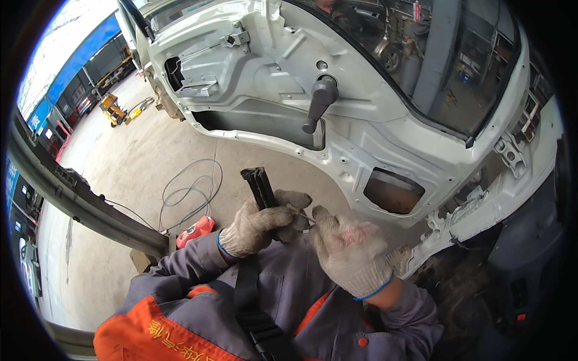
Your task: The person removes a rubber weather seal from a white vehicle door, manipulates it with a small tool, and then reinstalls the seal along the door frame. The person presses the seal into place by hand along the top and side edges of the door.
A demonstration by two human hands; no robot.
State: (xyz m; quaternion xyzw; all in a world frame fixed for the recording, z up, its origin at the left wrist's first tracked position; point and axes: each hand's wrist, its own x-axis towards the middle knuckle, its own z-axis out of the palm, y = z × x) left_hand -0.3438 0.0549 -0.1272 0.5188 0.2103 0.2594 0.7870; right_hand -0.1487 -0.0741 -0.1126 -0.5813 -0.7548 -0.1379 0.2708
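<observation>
My left hand [259, 224], in a knitted work glove, is closed around a black ribbed strip-like piece [260, 185] that sticks up from the fist. My right hand [350, 248], gloved too, is close beside it with fingers pinched. Between the two hands shows a thin metal rod-like thing [306, 215]; it reaches the right fingertips, and its kind is too small to tell. Past my hands stands a stripped white car door [259, 90]. A dark window crank [320, 103] is fitted on its inner panel, apart from both hands.
A cable [191, 195] lies coiled on the concrete floor by a red object [195, 231]. A grey metal post [84, 204] crosses at left. The car's door sill [457, 231] runs along the right. Farther off is a yellow wheeled machine [112, 109].
</observation>
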